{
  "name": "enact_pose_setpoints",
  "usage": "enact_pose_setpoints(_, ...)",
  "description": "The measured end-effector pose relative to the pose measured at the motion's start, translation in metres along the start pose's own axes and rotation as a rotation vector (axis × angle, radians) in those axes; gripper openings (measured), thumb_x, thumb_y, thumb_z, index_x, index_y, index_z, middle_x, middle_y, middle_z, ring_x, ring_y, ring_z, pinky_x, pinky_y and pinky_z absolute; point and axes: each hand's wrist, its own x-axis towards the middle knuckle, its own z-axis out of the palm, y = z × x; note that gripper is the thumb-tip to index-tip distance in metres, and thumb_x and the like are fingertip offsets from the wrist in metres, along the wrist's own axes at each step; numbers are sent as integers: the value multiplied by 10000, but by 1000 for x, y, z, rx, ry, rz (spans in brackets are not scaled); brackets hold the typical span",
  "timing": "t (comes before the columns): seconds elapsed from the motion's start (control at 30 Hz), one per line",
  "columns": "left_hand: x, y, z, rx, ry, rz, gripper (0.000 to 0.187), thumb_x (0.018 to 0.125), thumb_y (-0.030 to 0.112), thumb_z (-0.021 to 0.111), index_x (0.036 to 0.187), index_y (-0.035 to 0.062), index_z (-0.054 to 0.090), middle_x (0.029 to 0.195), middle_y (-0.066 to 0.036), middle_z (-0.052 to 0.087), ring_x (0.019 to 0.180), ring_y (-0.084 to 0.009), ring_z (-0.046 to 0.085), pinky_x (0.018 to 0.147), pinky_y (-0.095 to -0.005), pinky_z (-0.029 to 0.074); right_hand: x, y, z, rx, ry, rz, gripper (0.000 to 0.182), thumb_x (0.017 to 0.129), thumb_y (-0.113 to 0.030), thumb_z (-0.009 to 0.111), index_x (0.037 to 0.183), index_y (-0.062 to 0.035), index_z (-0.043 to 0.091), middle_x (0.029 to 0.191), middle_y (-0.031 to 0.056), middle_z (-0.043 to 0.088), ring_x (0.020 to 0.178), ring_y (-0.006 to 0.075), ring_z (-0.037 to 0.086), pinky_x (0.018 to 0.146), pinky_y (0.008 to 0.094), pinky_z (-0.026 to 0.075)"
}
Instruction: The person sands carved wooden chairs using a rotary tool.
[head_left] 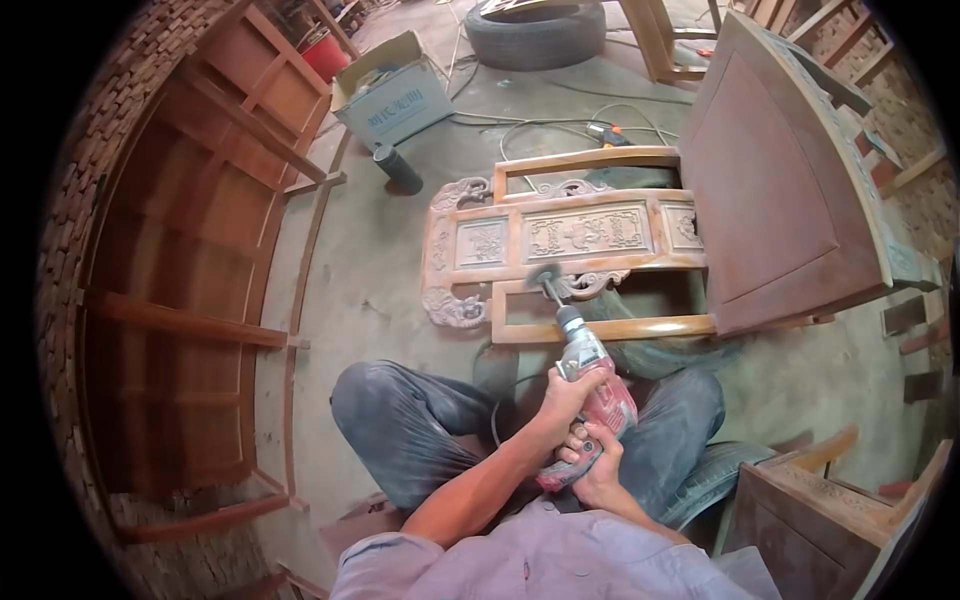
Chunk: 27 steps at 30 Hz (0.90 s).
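A red and grey power drill (609, 402) is held between my knees, pointing away from me. My left hand (566, 402) is wrapped round its body near the front, and my right hand (598, 466) is closed on the rear handle. At the end of the drill's shaft a round, dark brush-like head (545, 277) appears blurred. It is at the lower edge of the carved wooden chair back (585, 232), by a scrolled bracket; exact contact cannot be made out. The chair lies on its back, its broad seat panel (770, 200) standing upright at the right.
Tall wooden furniture frames (180, 250) line the left. A cardboard box (395, 100), a dark cylinder (397, 170) and a tyre (535, 35) are on the floor. Cables run near another orange-and-black tool (607, 134). Another wooden piece (810, 520) stands at lower right.
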Motion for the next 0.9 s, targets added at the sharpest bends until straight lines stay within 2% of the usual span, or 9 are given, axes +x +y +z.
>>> enact_pose_setpoints(0.1, 6, -1, -14, -17, 41, 27, 703, 835, 383, 754, 1289, 11, 368, 960, -171, 603, 539, -154, 553, 376, -301, 449, 6, 7, 2, -8, -15, 38, 103, 861, -158, 602, 883, -76, 543, 776, 6, 516, 678, 120, 504, 572, 270, 428)
enact_pose_setpoints(0.2, -5, 13, -18, 83, 41, -68, 696, 829, 392, 754, 1283, 16, 384, 1008, -176, 600, 612, -167, 576, 444, -325, 489, 6, 12, 2, 13, -24, 59, 111, 859, -163, 606, 878, -75, 540, 776, 6, 514, 680, 120, 501, 577, 270, 427)
enact_pose_setpoints(0.33, 6, 3, -28, 94, 62, -21, 693, 813, 401, 764, 1268, 13, 414, 1107, -191, 576, 793, -196, 590, 630, -354, 533, 11, 20, 8, -32, 30, 38, 123, 851, -166, 616, 867, -74, 535, 772, 10, 508, 681, 126, 491, 577, 274, 423)
enact_pose_setpoints(0.47, -2, 15, -53, -22, 86, -27, 619, 831, 381, 749, 1220, -2, 454, 949, -141, 608, 615, -160, 578, 437, -320, 478, 25, 36, 12, -70, 13, 105, 110, 844, -159, 614, 881, -84, 542, 765, -4, 513, 661, 111, 499, 547, 247, 423)
enact_pose_setpoints(0.6, -13, 13, -51, 28, 57, -79, 455, 873, 344, 714, 1158, 40, 533, 887, -107, 635, 520, -137, 539, 369, -296, 429, 16, 39, 8, -74, 24, 82, 121, 839, -167, 609, 879, -82, 533, 760, -3, 502, 641, 111, 473, 535, 246, 407)
enact_pose_setpoints(0.67, 6, -27, -37, 54, 103, 6, 417, 876, 335, 713, 1173, 86, 560, 897, -88, 643, 583, -131, 560, 436, -283, 451, -2, 30, 5, -31, 56, 80, 129, 840, -174, 606, 880, -80, 526, 757, -2, 497, 638, 109, 469, 535, 240, 404)
enact_pose_setpoints(0.73, -17, -6, -16, 105, -36, 5, 414, 868, 318, 720, 1171, 75, 577, 931, -72, 640, 660, -132, 579, 523, -296, 489, -13, 22, -2, 10, 86, 41, 147, 827, -184, 618, 866, -87, 514, 744, -13, 503, 617, 100, 471, 522, 243, 409)
enact_pose_setpoints(0.77, -18, -8, -10, 114, -86, 45, 419, 868, 308, 717, 1187, 72, 585, 972, -62, 639, 768, -136, 585, 644, -309, 506, -17, 21, -4, 14, 67, 9, 148, 826, -185, 620, 862, -89, 514, 739, -15, 504, 617, 99, 477, 522, 245, 415)
enact_pose_setpoints(0.9, -21, -2, 2, 141, -118, 10, 411, 884, 316, 700, 1192, 68, 588, 1008, -72, 641, 827, -143, 577, 693, -323, 502, -24, 15, -8, 63, 14, -24, 184, 832, -193, 612, 933, -74, 515, 767, 4, 505, 663, 118, 489, 551, 267, 424)
